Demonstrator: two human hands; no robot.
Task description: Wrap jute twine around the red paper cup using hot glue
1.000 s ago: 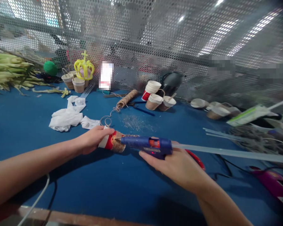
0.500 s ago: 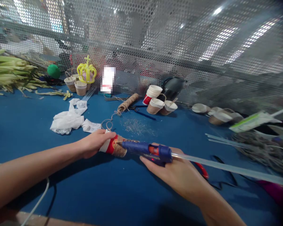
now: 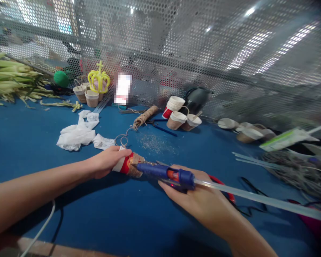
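My left hand (image 3: 107, 162) is closed round a red and white paper cup (image 3: 125, 165) lying on its side, with jute twine wound over its bottom half. My right hand (image 3: 200, 200) grips a blue glue gun (image 3: 166, 172) whose nozzle touches the twine wrap on the cup. A long clear glue stick (image 3: 259, 200) juts out of the gun's back toward the right. Twine runs from the cup back to a spool (image 3: 146, 116) on the blue table (image 3: 109, 217).
Crumpled white plastic (image 3: 75, 135) lies left of the cup. Twine-wrapped cups (image 3: 179, 119) and a yellow crown (image 3: 98, 79) stand by the perforated metal screen (image 3: 176, 53). Green leaves (image 3: 8, 76) are at far left, glue sticks (image 3: 256, 161) and loose fibre at right. A white cable (image 3: 40, 230) hangs off the front edge.
The glue gun's nozzle has slid slightly left and down along the cup's twine. My left hand keeps holding the cup in place.
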